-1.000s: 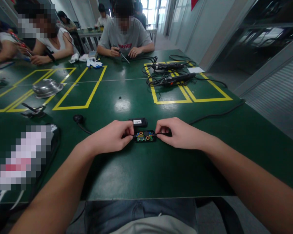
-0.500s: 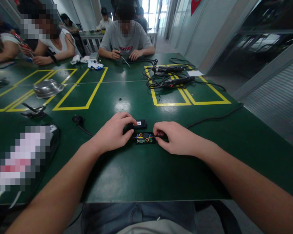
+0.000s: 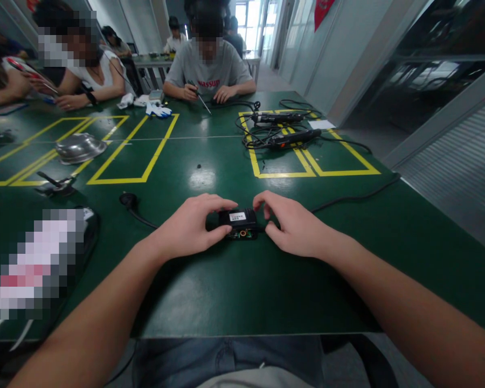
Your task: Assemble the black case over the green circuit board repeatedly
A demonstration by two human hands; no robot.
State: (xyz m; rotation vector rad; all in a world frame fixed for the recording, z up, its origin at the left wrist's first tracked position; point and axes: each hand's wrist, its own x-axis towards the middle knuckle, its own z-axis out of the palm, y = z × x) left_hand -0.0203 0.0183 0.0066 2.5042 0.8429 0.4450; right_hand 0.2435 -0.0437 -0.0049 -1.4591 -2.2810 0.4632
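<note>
Left hand (image 3: 194, 229) and right hand (image 3: 293, 226) both curl around a small black plastic cover (image 3: 237, 217), rectangular with rounded corners and a white label on top. Left thumb and fingers pinch its left end; right fingers sit at its right end, thumb below. The cover lies over an open case (image 3: 242, 234) with a circuit board showing at the near edge: green board, small copper-coloured coil, bits of coloured wire. Both rest on the counter (image 3: 226, 291), smooth glossy dark green, with yellow tape rectangles. A thin black cable (image 3: 355, 197) runs off right from the case area. Further back right, two long black power tools (image 3: 291, 137) lie in tangled black cords. Left side: dented shiny metal bowl (image 3: 78, 146) and a black plug (image 3: 129, 200). Other people sit across the counter, hands on their own work.
</note>
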